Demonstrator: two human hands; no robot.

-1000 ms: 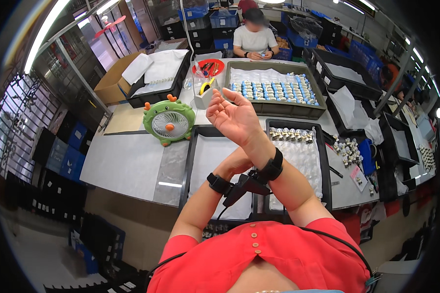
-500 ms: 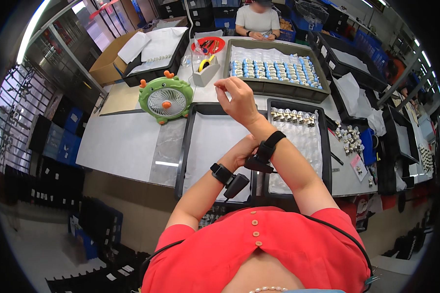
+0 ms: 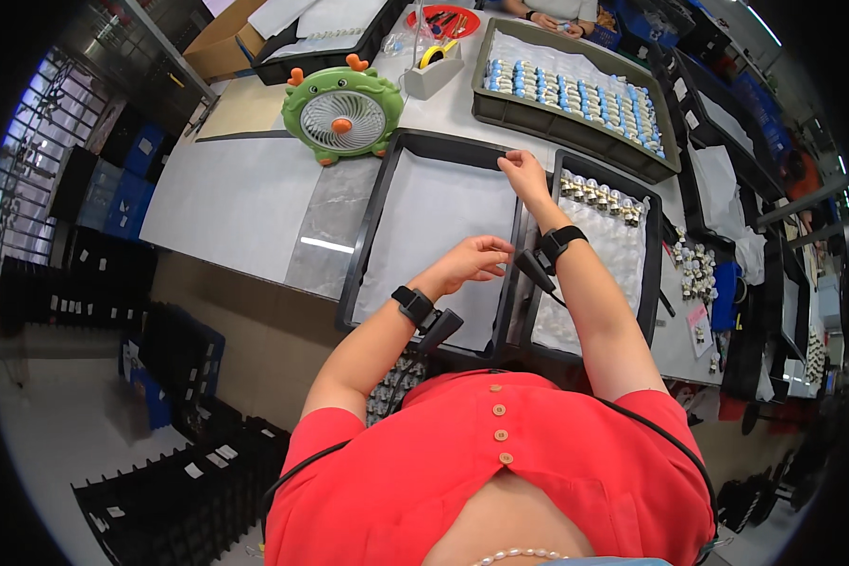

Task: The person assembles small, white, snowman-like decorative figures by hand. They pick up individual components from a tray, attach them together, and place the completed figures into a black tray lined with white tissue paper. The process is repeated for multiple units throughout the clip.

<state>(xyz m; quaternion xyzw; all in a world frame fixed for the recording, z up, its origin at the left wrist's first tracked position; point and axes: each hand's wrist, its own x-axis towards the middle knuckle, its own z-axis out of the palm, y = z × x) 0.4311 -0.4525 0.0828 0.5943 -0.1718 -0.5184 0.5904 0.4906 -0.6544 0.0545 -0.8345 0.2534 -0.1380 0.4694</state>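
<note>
A black tray (image 3: 387, 189) lined with a white sheet (image 3: 434, 212) lies in front of me. Over its right side hovers my left hand (image 3: 470, 264), its fingers stretched out and slightly apart with nothing in them. My right hand (image 3: 528, 179) is at the tray's far right corner, by the rim, with thumb and fingers drawn together in a pinch. Whatever it holds, if anything, is too small to make out. To the right, a second black tray (image 3: 653, 283) carries a row of small metal-and-white parts (image 3: 602, 198) on bubbly white lining.
A green animal-shaped fan (image 3: 341, 111) stands at the left. Behind are a tape dispenser (image 3: 434, 74), a red dish (image 3: 441, 19) of tools and a grey-green bin (image 3: 575, 141) of blue-and-white parts. Loose small parts (image 3: 696, 272) lie at the right. A person (image 3: 557, 14) sits opposite.
My hands have come apart: the right moved rightward to the tray's far corner, the left opened over the tray. The whole view has shifted and tilted.
</note>
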